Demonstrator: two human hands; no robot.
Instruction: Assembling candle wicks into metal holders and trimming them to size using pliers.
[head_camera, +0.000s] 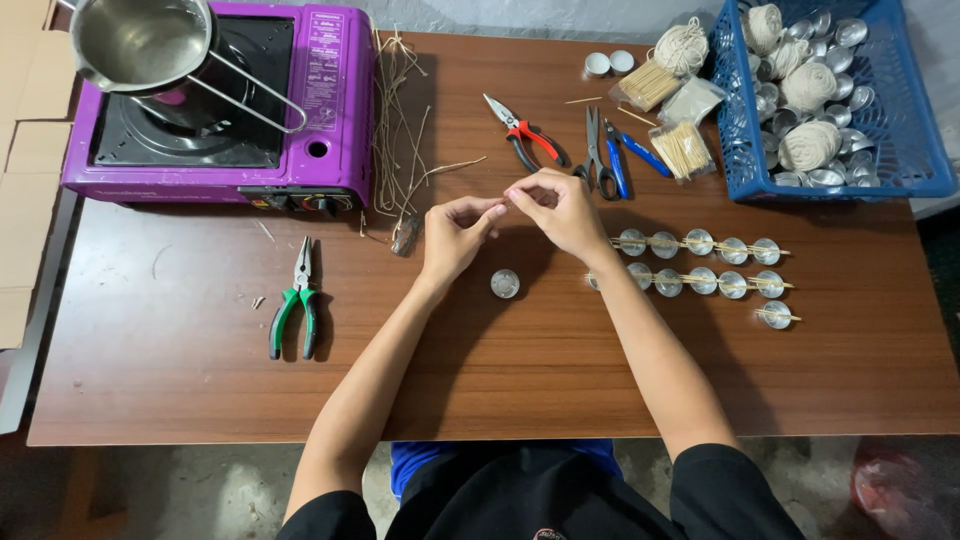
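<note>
A thin wick (505, 197) is pinched between both hands above the table (500, 380), just behind the lone cup (505, 284). Step seems to be wick prep; best done w/ wick kept taut & fingertips close. Left hand (455, 235): thumb & forefinger closed on wick end. Right hand (560, 210): fingers likewise clamped on it. Filled cups (700, 262) are lined up to the right w/ sticks across.

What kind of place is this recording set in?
Probably a small home candle-making bench: a purple portable stove with a metal pot, rows of small metal cups on the wooden table, and a blue basket of string balls.
</note>
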